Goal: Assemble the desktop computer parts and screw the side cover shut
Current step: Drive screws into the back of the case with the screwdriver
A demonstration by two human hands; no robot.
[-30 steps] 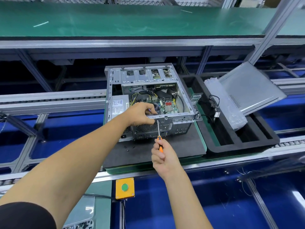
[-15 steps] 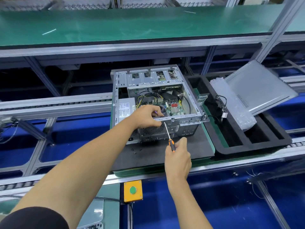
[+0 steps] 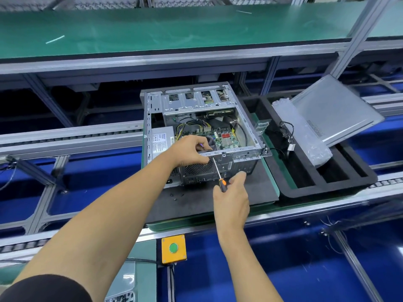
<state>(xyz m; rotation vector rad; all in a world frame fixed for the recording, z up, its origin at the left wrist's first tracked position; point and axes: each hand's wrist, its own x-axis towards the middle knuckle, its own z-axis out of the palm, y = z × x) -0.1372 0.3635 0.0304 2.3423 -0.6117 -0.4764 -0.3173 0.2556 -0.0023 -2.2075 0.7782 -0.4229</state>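
An open grey computer case (image 3: 196,101) lies on its side on a dark mat (image 3: 209,199), with its motherboard (image 3: 226,138) and cables exposed. My left hand (image 3: 189,150) pinches the case's near rim beside the rear fan grille; what its fingers hold is hidden. My right hand (image 3: 231,197) grips an orange-and-black screwdriver (image 3: 219,174), whose thin shaft slants up-left to the rim next to my left fingers. The grey side cover (image 3: 335,107) leans at the right, detached.
A black foam tray (image 3: 340,184) sits right of the case, holding a bubble-wrap bag (image 3: 305,136) and a black cable (image 3: 287,136). A few small screws (image 3: 176,196) lie on the mat. A yellow box with a green button (image 3: 173,248) is below. A green shelf (image 3: 174,29) overhangs behind.
My right hand with the screwdriver has shifted slightly to the right, and the shaft now slants more. My left hand stays on the case rim. The view has drifted a little.
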